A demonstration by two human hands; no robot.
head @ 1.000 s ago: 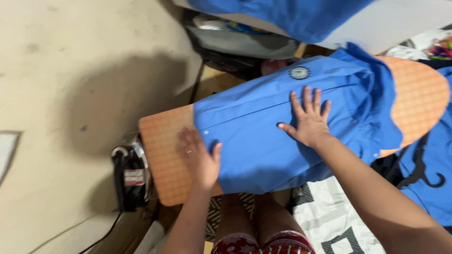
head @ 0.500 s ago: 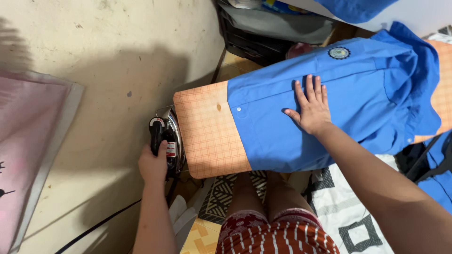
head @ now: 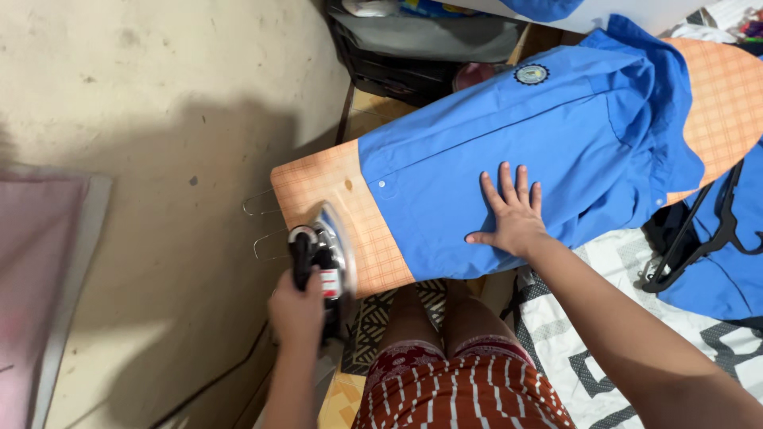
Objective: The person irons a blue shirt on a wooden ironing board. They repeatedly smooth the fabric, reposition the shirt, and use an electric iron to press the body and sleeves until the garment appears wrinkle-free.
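Note:
A blue shirt (head: 548, 135) with a round chest badge lies spread over an orange checked ironing board (head: 318, 183). My right hand (head: 509, 214) lies flat on the shirt's lower part, fingers spread. My left hand (head: 298, 310) grips the black handle of a clothes iron (head: 322, 250), which is lifted and tilted over the board's bare left end, soleplate facing right.
A wire iron rest (head: 262, 226) sticks out from the board's left end. A beige wall fills the left. Dark storage boxes (head: 413, 48) stand behind the board. A black hanger (head: 699, 230) and more blue cloth lie at right on a patterned white sheet (head: 588, 318).
My left hand left the shirt, took the iron from its rest and has lifted it over the board's left end. My right hand slid slightly lower on the shirt.

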